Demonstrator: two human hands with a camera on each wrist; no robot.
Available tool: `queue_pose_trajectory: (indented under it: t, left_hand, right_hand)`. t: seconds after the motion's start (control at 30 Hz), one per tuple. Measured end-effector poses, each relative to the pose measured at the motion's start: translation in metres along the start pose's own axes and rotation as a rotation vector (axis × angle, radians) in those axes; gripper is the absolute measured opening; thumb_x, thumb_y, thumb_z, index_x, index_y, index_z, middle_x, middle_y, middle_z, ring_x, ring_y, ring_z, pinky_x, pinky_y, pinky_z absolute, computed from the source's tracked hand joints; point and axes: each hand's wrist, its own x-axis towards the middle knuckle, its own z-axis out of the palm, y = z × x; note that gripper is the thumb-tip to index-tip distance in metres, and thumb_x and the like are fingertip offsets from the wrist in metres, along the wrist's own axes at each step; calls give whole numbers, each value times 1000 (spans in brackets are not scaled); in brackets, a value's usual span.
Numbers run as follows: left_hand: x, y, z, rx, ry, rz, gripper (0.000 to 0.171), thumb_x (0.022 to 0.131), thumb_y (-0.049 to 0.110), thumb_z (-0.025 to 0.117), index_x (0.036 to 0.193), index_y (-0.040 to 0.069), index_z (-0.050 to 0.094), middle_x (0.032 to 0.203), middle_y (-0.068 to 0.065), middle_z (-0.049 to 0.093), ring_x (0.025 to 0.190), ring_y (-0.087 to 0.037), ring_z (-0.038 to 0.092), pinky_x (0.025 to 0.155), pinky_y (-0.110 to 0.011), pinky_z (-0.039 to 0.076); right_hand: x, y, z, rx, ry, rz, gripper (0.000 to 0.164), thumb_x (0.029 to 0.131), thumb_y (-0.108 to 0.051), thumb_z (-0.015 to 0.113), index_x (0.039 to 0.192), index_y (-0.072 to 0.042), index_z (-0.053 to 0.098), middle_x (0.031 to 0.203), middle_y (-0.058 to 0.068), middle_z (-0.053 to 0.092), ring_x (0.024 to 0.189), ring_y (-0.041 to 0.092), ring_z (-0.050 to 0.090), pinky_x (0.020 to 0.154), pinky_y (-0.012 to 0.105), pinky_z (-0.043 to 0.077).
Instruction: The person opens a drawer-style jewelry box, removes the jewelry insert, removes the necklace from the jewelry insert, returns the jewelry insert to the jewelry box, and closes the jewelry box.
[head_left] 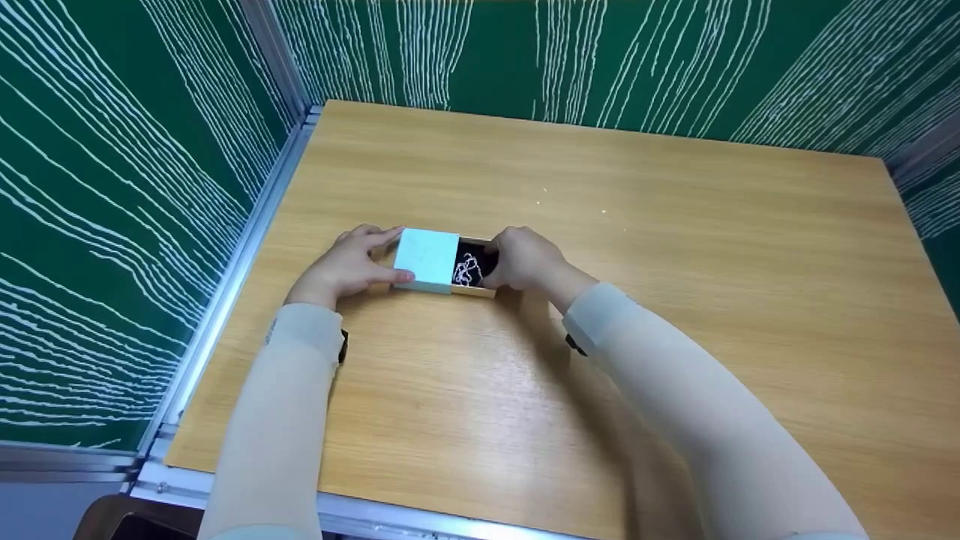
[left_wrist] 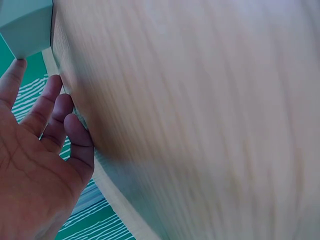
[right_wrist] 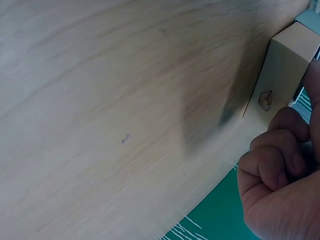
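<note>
A small light-blue box sleeve [head_left: 426,259] lies on the wooden table, with its inner tray [head_left: 474,291] slid partly out to the right. In the tray's dark lining rests a silvery chain [head_left: 467,268]. My left hand [head_left: 341,264] holds the sleeve at its left end, thumb on the near edge and index finger at the far corner; the other fingers are loosely bent in the left wrist view. At the tray's right end, my right hand [head_left: 529,259] grips the tray with its thumb inside. The right wrist view shows curled fingers beside an end wall with a small hole [right_wrist: 265,100].
The wooden table [head_left: 675,300] has a few tiny white specks [head_left: 604,211] beyond the box. Green panels with white lines [head_left: 495,60] stand along its back and sides. A metal rail [head_left: 225,300] runs along the left edge. Something dark brown [head_left: 139,517] sits at the lower left.
</note>
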Motion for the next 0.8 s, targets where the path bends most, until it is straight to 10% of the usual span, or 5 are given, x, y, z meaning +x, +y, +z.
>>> queue_pose_trajectory:
  t: [0.8]
  left_hand:
    - [1, -1, 2, 6, 18, -2, 104, 90, 64, 91, 177, 42, 37, 186, -11, 29, 174, -40, 20, 142, -68, 21]
  right_hand:
    - [-2, 8, 4, 72, 22, -70, 67, 92, -33, 91, 147, -1, 72, 136, 15, 80, 112, 28, 72, 111, 46, 61]
